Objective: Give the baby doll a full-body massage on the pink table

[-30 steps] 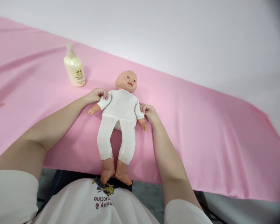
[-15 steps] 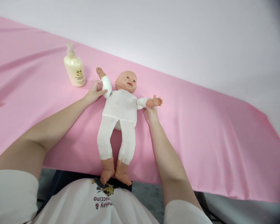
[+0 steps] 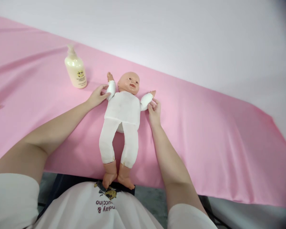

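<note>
My hands hold the doll's arms up beside its head.

My left hand [image 3: 97, 96] pinches the doll [image 3: 122, 111] by its white sleeve, my right hand [image 3: 154, 110] is closed on the other sleeve. The doll lies face up on the pink cloth [image 3: 205, 133] over the tabletop, feet toward me. A cream pump bottle [image 3: 75, 69] stands near my left hand.

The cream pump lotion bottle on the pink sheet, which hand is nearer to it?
Left. The left hand is just right of the cream pump lotion bottle; the right hand lies beyond the doll.
</note>
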`<move>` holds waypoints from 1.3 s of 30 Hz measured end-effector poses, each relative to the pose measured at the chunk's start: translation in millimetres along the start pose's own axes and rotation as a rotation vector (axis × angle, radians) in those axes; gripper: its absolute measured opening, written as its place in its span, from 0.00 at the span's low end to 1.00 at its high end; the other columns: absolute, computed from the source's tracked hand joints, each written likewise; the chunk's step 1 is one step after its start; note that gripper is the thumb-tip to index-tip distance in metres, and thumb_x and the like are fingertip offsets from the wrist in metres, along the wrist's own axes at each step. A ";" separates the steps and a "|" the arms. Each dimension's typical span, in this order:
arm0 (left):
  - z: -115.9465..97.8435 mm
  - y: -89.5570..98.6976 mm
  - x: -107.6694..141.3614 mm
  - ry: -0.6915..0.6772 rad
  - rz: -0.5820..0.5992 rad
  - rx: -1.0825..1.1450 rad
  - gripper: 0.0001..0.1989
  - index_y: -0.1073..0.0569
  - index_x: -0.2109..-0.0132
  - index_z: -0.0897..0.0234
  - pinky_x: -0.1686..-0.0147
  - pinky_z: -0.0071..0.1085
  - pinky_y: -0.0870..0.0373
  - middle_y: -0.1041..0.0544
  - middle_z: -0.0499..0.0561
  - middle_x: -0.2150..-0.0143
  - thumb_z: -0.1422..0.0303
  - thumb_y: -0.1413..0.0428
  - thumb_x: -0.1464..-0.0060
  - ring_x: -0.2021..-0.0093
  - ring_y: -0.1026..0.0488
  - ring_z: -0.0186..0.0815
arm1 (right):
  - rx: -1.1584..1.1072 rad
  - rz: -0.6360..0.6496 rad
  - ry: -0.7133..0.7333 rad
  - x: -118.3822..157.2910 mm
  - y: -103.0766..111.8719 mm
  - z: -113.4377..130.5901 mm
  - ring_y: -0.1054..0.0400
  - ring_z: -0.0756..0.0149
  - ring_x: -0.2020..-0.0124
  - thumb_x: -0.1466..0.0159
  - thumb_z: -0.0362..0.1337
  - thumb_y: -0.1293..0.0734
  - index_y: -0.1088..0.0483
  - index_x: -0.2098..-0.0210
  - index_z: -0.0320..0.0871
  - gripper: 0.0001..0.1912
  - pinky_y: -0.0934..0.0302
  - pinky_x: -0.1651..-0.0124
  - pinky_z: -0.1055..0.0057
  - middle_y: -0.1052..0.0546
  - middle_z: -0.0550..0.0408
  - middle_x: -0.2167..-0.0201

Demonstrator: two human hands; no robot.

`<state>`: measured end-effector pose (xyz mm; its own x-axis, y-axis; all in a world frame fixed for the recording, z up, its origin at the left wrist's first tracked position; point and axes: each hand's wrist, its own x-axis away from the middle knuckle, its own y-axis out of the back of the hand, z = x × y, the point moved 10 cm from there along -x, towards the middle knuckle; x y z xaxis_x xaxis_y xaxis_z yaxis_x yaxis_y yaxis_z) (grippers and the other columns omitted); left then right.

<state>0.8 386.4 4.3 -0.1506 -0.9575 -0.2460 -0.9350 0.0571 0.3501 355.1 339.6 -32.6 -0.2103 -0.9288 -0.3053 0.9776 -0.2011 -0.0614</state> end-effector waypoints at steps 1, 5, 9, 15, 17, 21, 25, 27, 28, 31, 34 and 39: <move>-1.0 -1.9 0.6 0.000 0.015 -0.022 0.29 0.29 0.42 0.62 0.52 0.38 0.29 0.26 0.58 0.42 0.56 0.37 0.49 0.56 0.27 0.40 | 0.014 0.015 0.004 -0.2 -2.7 0.8 0.27 0.64 0.48 0.38 0.53 0.28 0.36 0.44 0.54 0.27 0.32 0.41 0.63 0.23 0.55 0.50; -10.5 -5.2 1.9 -0.060 0.043 -0.114 0.30 0.27 0.40 0.62 0.48 0.39 0.31 0.24 0.58 0.46 0.55 0.37 0.48 0.52 0.28 0.44 | 0.055 0.106 -0.024 1.1 -16.5 1.3 0.29 0.59 0.42 0.38 0.57 0.29 0.33 0.41 0.55 0.30 0.34 0.36 0.56 0.25 0.52 0.42; -19.8 -6.1 2.8 -0.120 0.063 -0.237 0.24 0.22 0.47 0.65 0.49 0.42 0.33 0.22 0.55 0.59 0.53 0.41 0.44 0.60 0.29 0.45 | 0.164 0.112 -0.058 2.4 -17.0 -0.2 0.30 0.56 0.41 0.39 0.59 0.27 0.29 0.42 0.50 0.32 0.39 0.32 0.53 0.24 0.49 0.41; -19.9 -5.5 3.4 -0.122 0.068 -0.284 0.21 0.20 0.50 0.65 0.54 0.40 0.32 0.22 0.52 0.66 0.55 0.44 0.42 0.66 0.30 0.40 | 0.138 0.122 -0.068 -0.3 -16.5 -8.2 0.30 0.57 0.39 0.38 0.58 0.28 0.29 0.43 0.49 0.30 0.40 0.30 0.53 0.23 0.49 0.42; -14.4 -5.3 2.5 -0.090 0.069 -0.227 0.23 0.21 0.47 0.65 0.52 0.39 0.32 0.19 0.53 0.60 0.55 0.43 0.44 0.62 0.27 0.42 | 0.064 0.142 -0.078 -1.0 -19.0 -10.7 0.30 0.57 0.38 0.40 0.57 0.26 0.31 0.42 0.50 0.33 0.39 0.30 0.52 0.24 0.49 0.41; -3.0 -5.9 0.6 -0.010 0.079 -0.016 0.30 0.27 0.41 0.65 0.45 0.41 0.32 0.20 0.57 0.45 0.56 0.38 0.49 0.47 0.24 0.47 | -0.056 0.133 -0.098 -0.7 -18.4 -9.3 0.31 0.58 0.37 0.45 0.54 0.22 0.38 0.37 0.55 0.41 0.36 0.32 0.53 0.25 0.52 0.39; -2.7 -5.8 -1.1 -0.016 0.076 0.181 0.33 0.29 0.41 0.65 0.40 0.43 0.33 0.21 0.59 0.42 0.62 0.34 0.54 0.41 0.25 0.48 | -0.145 0.096 -0.108 0.3 -15.4 -1.0 0.28 0.58 0.40 0.51 0.46 0.18 0.40 0.37 0.57 0.47 0.32 0.35 0.56 0.24 0.54 0.42; -2.9 -5.4 -2.4 -0.027 0.067 0.287 0.34 0.29 0.42 0.64 0.40 0.44 0.33 0.20 0.58 0.44 0.65 0.32 0.58 0.42 0.24 0.48 | -0.183 0.079 -0.108 -0.5 -14.2 1.9 0.27 0.59 0.43 0.55 0.42 0.17 0.38 0.39 0.57 0.48 0.31 0.38 0.58 0.23 0.56 0.46; -1.9 -5.5 -3.1 -0.024 0.063 0.342 0.34 0.28 0.44 0.64 0.40 0.44 0.33 0.19 0.57 0.46 0.66 0.31 0.60 0.43 0.24 0.48 | -0.200 0.075 -0.109 -1.3 -13.9 2.3 0.26 0.59 0.45 0.57 0.40 0.17 0.37 0.40 0.56 0.48 0.30 0.39 0.59 0.22 0.57 0.49; 3.1 -6.2 -5.0 0.014 0.048 0.489 0.32 0.25 0.48 0.64 0.42 0.43 0.30 0.17 0.53 0.54 0.70 0.29 0.65 0.49 0.21 0.45 | -0.231 0.057 -0.104 -5.1 -11.0 0.1 0.26 0.59 0.51 0.61 0.37 0.17 0.30 0.49 0.53 0.41 0.29 0.45 0.61 0.21 0.58 0.56; 6.0 -6.6 -4.7 0.052 0.037 0.574 0.29 0.23 0.54 0.65 0.45 0.40 0.27 0.17 0.50 0.59 0.73 0.28 0.69 0.55 0.19 0.42 | -0.229 0.020 -0.097 -7.3 -5.2 -4.4 0.27 0.62 0.58 0.59 0.43 0.19 0.28 0.64 0.50 0.24 0.30 0.49 0.63 0.23 0.58 0.62; 4.4 -11.0 -0.5 0.071 0.081 0.617 0.19 0.22 0.66 0.66 0.54 0.36 0.24 0.17 0.51 0.63 0.73 0.28 0.69 0.61 0.20 0.38 | -0.156 0.121 -0.105 -1.3 -14.8 -0.1 0.31 0.64 0.65 0.52 0.44 0.25 0.34 0.78 0.47 0.15 0.33 0.54 0.65 0.28 0.57 0.71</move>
<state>9.8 387.5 -3.4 -0.2268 -0.9586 -0.1725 -0.9380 0.2626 -0.2262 340.8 343.8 -31.3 -0.0829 -0.9721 -0.2193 0.9828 -0.0433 -0.1794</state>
